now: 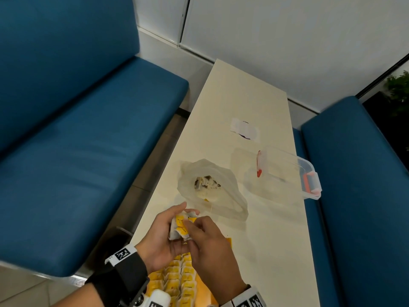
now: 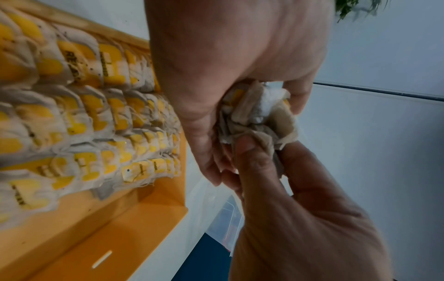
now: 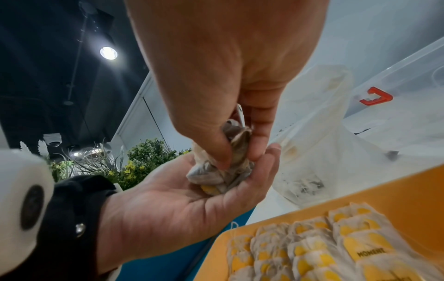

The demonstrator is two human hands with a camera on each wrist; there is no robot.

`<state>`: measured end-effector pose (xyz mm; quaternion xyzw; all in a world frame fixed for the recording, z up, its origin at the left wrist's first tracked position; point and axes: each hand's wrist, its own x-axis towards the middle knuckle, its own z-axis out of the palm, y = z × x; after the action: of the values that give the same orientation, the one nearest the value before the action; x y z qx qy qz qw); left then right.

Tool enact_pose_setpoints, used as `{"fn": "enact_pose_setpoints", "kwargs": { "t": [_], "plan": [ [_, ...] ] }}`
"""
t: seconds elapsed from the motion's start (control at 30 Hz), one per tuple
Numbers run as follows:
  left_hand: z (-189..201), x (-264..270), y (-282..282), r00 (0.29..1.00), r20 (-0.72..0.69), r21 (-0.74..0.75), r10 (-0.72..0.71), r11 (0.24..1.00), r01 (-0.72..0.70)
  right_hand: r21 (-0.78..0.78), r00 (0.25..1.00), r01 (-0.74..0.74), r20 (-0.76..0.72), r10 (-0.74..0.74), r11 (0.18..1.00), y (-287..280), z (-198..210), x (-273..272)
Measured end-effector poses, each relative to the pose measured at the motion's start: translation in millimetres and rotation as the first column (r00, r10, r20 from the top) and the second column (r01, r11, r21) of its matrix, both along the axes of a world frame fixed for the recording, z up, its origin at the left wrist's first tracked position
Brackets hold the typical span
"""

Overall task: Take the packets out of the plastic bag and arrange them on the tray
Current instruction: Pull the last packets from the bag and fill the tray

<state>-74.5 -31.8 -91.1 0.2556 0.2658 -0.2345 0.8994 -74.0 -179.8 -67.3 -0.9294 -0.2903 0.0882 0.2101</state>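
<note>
My left hand [image 1: 174, 224] cups a crumpled bunch of white-and-yellow packets [image 1: 180, 227] above the table's near end. The thumb and fingers of my right hand [image 1: 194, 227] pinch one packet of that bunch [image 3: 236, 152]. In the left wrist view the left hand [image 2: 204, 133] curls round the bunch [image 2: 254, 117] while the right hand [image 2: 264, 161] pinches its lower edge. The translucent plastic bag [image 1: 212, 187] lies open just beyond, with a few packets inside. The orange tray [image 1: 229, 242] lies under my wrists, with rows of packets [image 1: 183, 280] on it.
A clear plastic box [image 1: 285, 173] with red latches stands right of the bag. A scrap of paper [image 1: 244, 129] lies farther up the cream table [image 1: 254, 96]. Blue benches flank it on the left [image 1: 88, 151] and on the right [image 1: 354, 196].
</note>
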Motion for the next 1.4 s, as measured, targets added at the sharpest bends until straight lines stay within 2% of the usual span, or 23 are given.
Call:
{"fn": "enact_pose_setpoints", "kwargs": {
  "t": [0.1,0.27,0.53,0.73,0.8,0.9,0.97,1.07,1.13,1.2,1.27,1.33,1.4],
  "plan": [
    [-0.6,-5.3,-2.6,0.999,0.005,0.012,-0.043,0.999,0.043,0.002,0.999,-0.032,-0.024,0.032,0.999,0.0,-0.6,-2.2],
    [0.9,-11.1,-7.9,1.0,-0.006,-0.015,-0.026,1.0,0.026,0.032,0.999,-0.019,-0.026,0.019,0.999,-1.7,-3.2,-6.2],
    [1.1,-16.8,-9.2,0.998,-0.047,-0.112,-0.046,0.993,0.041,0.19,0.991,0.036,-0.134,-0.01,0.981,-16.3,2.3,-8.8],
    [-3.6,-22.1,-9.8,0.998,-0.045,-0.152,-0.031,0.988,0.024,0.238,0.987,0.021,-0.159,0.018,0.971,-26.7,8.0,-14.5],
    [-5.6,-23.2,-10.2,0.998,-0.059,-0.145,-0.028,0.989,0.019,0.275,0.986,0.078,-0.166,-0.033,0.958,-30.6,10.2,-13.0],
    [-4.9,-24.3,-9.6,0.998,-0.057,-0.167,-0.013,0.986,0.003,0.357,0.963,0.266,-0.151,-0.225,0.896,-36.2,8.2,-4.3],
    [-4.6,-25.5,-9.1,0.999,-0.051,-0.165,-0.013,0.986,0.004,0.36,0.946,0.324,-0.148,-0.29,0.875,-41.5,4.7,1.1],
    [-3.2,-27.2,-8.5,0.999,-0.042,-0.172,0.003,0.985,-0.01,0.263,0.968,0.234,-0.156,-0.198,0.936,-47.6,3.0,5.5],
    [-2.3,-28.2,-8.1,0.999,-0.035,-0.173,0.013,0.985,-0.019,0.209,0.965,0.155,-0.24,-0.103,0.966,-48.4,1.7,8.8],
    [-1.3,-29.1,-8.0,0.999,-0.03,-0.175,0.026,0.984,-0.031,0.257,0.911,0.167,-0.409,-0.049,0.952,-46.0,-1.0,10.0],
    [1.7,-30.2,-8.1,0.999,-0.025,-0.18,0.033,0.983,-0.037,0.339,0.8,0.285,-0.6,-0.027,0.896,-42.0,-5.1,6.6],
    [5.0,-31.0,-7.3,0.999,-0.017,-0.191,0.029,0.981,-0.031,0.389,0.709,0.387,-0.706,0.001,0.836,-39.9,-10.1,1.5],
    [7.7,-32.2,-6.1,1.0,-0.006,-0.199,0.02,0.98,-0.021,0.404,0.651,0.463,-0.759,0.007,0.789,-38.5,-13.7,-2.1]
  ]
}}
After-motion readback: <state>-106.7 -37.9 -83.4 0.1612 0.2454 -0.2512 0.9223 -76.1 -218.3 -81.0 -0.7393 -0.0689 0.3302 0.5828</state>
